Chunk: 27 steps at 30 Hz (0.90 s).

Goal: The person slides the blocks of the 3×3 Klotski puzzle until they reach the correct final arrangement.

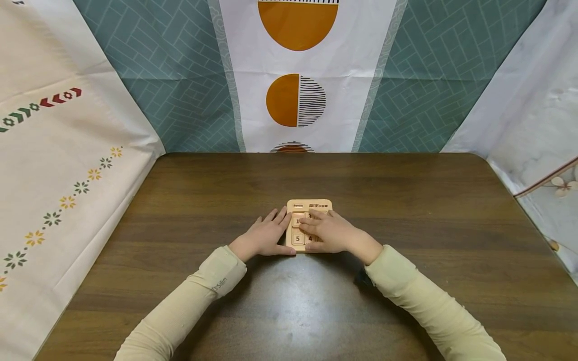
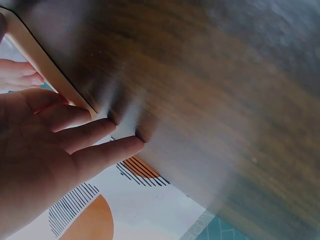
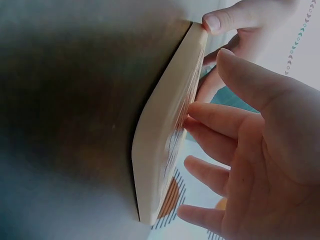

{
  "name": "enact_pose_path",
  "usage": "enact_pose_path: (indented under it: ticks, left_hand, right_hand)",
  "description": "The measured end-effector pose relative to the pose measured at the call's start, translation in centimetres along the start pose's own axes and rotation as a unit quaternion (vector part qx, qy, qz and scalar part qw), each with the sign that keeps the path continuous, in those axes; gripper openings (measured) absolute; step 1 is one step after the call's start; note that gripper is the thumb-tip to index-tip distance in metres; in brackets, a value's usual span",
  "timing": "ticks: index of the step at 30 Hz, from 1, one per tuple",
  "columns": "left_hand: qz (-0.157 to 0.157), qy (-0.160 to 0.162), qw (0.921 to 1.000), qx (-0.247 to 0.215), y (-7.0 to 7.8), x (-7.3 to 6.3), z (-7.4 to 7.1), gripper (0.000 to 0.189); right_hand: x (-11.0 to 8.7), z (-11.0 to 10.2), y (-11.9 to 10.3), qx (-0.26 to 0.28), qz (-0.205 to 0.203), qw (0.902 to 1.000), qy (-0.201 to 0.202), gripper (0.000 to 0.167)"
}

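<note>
A light wooden number slide puzzle (image 1: 303, 203) lies flat on the table, with square tiles such as 1, 5 and 4 showing. My left hand (image 1: 265, 236) rests along its left side, fingers spread, the thumb at the near left corner. In the left wrist view those fingers extend past the puzzle's edge (image 2: 56, 75). Over the tiles lies my right hand (image 1: 333, 234), its fingertips touching them and hiding several on the right. From the right wrist view, the index and middle fingertips (image 3: 196, 109) meet the top face of the puzzle, while the other fingers stay slightly spread.
The brown wooden table (image 1: 217, 180) reaches back to a patterned teal and white cloth (image 1: 180, 75). A white embroidered cloth (image 1: 54, 165) hangs at the left, and a pale one (image 1: 537, 100) at the right. A small dark object (image 1: 363, 279) shows below the right wrist.
</note>
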<state>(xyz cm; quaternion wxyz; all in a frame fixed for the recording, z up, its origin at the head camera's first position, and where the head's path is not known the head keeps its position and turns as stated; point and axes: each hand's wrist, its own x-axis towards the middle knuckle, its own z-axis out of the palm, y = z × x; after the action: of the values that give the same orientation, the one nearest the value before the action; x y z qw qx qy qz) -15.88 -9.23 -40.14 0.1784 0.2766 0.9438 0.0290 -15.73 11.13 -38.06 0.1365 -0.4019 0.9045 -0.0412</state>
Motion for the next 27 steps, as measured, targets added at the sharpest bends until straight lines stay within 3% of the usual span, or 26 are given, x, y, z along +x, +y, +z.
enact_pose_path:
  ticks: [13,27]
  left_hand:
    - [0.001,0.001,1.0,-0.002,0.0,0.1,-0.2,0.098]
    - [-0.006,-0.008,0.9999,-0.004,0.2,-0.1,-0.2,0.097]
  right_hand:
    - [0.9,-0.3,0.7,0.002,0.026,0.9997,0.004,0.06]
    - [-1.8,0.0,0.3,-0.013,0.016,0.9994,0.027,0.055]
